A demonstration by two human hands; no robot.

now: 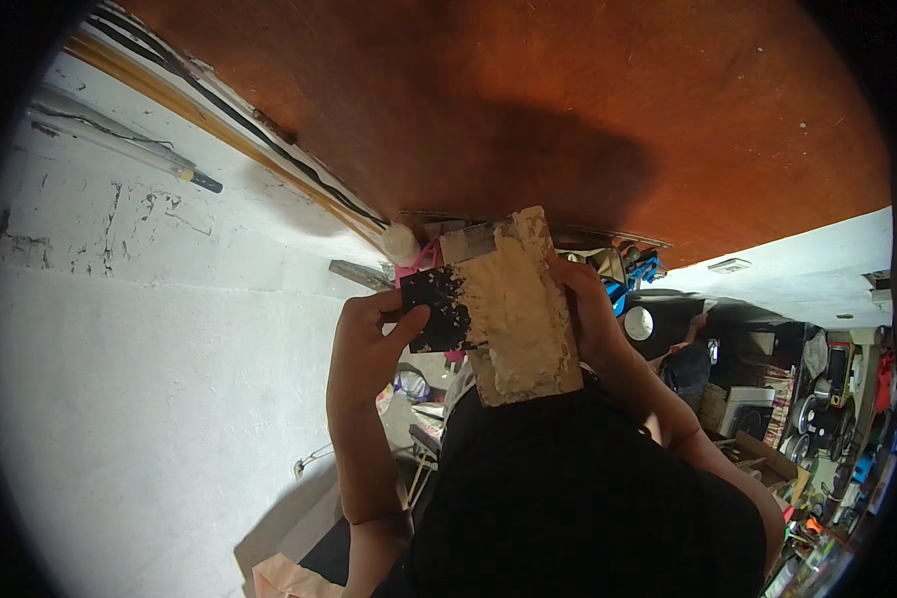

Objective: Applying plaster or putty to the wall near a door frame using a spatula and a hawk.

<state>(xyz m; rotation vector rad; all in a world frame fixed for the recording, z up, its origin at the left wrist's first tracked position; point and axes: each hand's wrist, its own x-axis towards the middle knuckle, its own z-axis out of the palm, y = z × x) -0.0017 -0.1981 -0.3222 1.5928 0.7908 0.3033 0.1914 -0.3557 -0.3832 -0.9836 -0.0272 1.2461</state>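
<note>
In front of my chest is a flat board [528, 349] thickly coated with beige, putty-like paste. My right hand [588, 309] grips its right edge, the fingers mostly hidden behind it. My left hand [374, 344] pinches a flat black spreader [431, 314] between thumb and fingers. Beige paste speckles the spreader's right side, which meets the coated face of the board. Where the spreader ends under the paste cannot be made out.
A white wall [169, 379] with peeling patches rises on the left, with a tube light [120, 135] fixed to it. Black cables [259, 130] run along the edge of a reddish-brown panel [528, 80]. Household clutter [817, 439] crowds the right side.
</note>
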